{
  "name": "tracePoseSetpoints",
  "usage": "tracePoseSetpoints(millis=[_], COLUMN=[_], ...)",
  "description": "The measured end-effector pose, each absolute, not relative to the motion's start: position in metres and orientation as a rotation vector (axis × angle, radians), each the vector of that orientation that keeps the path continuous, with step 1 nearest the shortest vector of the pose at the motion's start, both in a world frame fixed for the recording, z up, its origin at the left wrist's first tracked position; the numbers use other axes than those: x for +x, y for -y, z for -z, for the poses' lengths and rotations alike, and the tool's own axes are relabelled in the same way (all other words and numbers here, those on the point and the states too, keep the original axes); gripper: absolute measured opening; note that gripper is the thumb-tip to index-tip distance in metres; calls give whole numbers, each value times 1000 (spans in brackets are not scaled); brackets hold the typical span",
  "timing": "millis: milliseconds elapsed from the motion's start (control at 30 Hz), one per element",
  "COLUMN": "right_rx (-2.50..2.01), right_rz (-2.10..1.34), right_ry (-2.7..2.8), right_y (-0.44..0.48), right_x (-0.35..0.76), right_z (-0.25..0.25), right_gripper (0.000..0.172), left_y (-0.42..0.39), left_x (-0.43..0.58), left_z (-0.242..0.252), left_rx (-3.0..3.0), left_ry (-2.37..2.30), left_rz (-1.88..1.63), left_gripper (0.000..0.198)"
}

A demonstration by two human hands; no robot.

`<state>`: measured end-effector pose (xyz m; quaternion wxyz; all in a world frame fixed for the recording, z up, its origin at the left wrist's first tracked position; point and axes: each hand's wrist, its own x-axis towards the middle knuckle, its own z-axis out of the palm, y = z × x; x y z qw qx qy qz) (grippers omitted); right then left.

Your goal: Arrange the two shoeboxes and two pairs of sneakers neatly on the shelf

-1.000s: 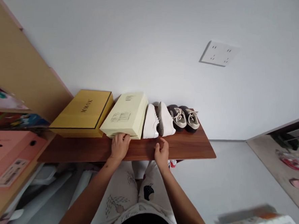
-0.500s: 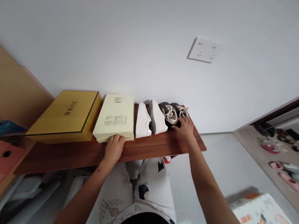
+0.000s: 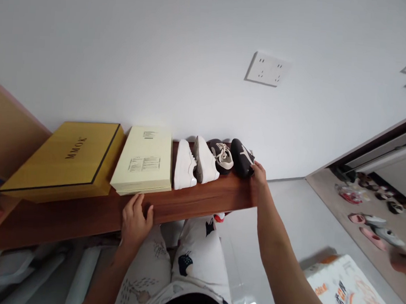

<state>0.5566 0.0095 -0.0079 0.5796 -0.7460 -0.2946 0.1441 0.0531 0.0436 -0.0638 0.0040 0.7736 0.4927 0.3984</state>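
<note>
At the right end of the brown wooden shelf (image 3: 200, 200), my right hand (image 3: 258, 173) grips the heel of a dark shoe (image 3: 242, 158), which is tipped on its side. Its dark mate (image 3: 222, 157) stands upright just to the left, cream laces showing. Further left are two white shoes, one flat-standing (image 3: 184, 165) and one tilted (image 3: 204, 161). My left hand (image 3: 137, 219) rests on the shelf's front edge with fingers apart, below a pale yellow box (image 3: 147, 160). A larger gold box (image 3: 68, 155) marked MMOK lies beside that one.
A wall socket (image 3: 267, 69) is above the shelf. On the floor at the lower right lies a white printed package (image 3: 349, 289). Pink slippers (image 3: 373, 238) and other shoes sit on a mat at the far right. White items lie beneath the shelf.
My right hand has taken hold of the rightmost dark shoe, now turned onto its side. My left hand has come off the pale box and moved down to the shelf edge. The view has shifted right.
</note>
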Motion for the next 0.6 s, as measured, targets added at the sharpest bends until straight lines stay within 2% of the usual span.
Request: tracePoseSetpoints(millis=[167, 267, 367, 500, 600], right_rx=[-1903, -1946, -2043, -2093, -1915], right_rz=[-84, 183, 98, -19, -2], right_ry=[580, 832, 1197, 1353, 1353], right_y=[-5, -15, -31, -48, -50], right_x=[535, 493, 451, 446, 464], right_z=[2, -3, -3, -6, -11], right_gripper=[60, 56, 48, 32, 33], left_y=[-45, -43, -41, -39, -39], left_x=[59, 60, 59, 55, 53], left_z=[62, 62, 62, 65, 68], left_rx=[2326, 2299, 2307, 2373, 2401], left_ry=[-1577, -1582, -1592, -1568, -1530], left_rz=[-1325, -1314, -1278, -1249, -1220], left_gripper=[48, 43, 38, 32, 29])
